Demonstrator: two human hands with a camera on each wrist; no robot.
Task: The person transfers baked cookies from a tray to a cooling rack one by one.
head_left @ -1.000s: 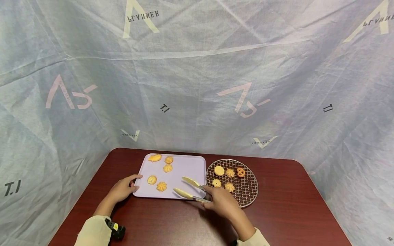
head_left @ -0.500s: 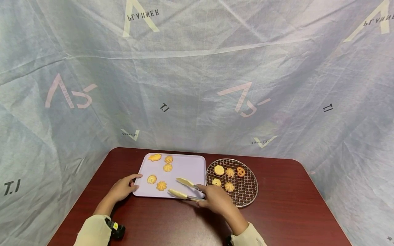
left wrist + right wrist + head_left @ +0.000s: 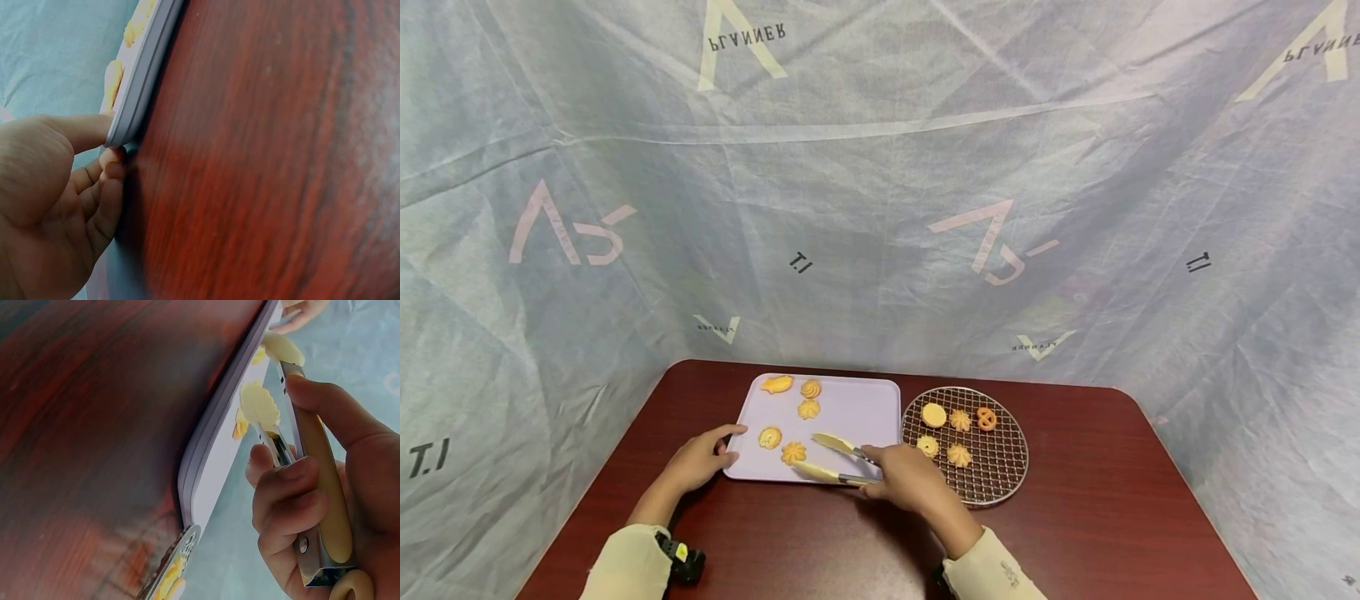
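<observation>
My left hand (image 3: 698, 458) holds the left edge of the lilac tray (image 3: 857, 404). In the left wrist view its thumb (image 3: 90, 131) presses the tray's corner, and the other fingers are curled beside it. My right hand (image 3: 910, 477) grips metal tongs (image 3: 816, 472) with cream tips; the right wrist view shows the fingers wrapped round their handles. The tong arms are spread over the tray's near right part, close to a flower-shaped cookie (image 3: 793, 452). Also on the tray lie a lion-face cookie (image 3: 770, 437), a fish-shaped cookie (image 3: 777, 384), a swirl cookie (image 3: 811, 389) and a ridged cookie (image 3: 808, 409).
Right of the tray, touching or nearly so, stands a round wire rack (image 3: 1000, 467). On it are a round cookie (image 3: 934, 415), a pretzel (image 3: 987, 419) and several other cookies. Both stand on a dark red wooden table (image 3: 1097, 500), with grey cloth (image 3: 880, 208) hanging behind.
My right hand has moved left with the tongs, bringing their spread tips from the tray's right part up to the flower-shaped cookie. The left hand stays at the tray's edge.
</observation>
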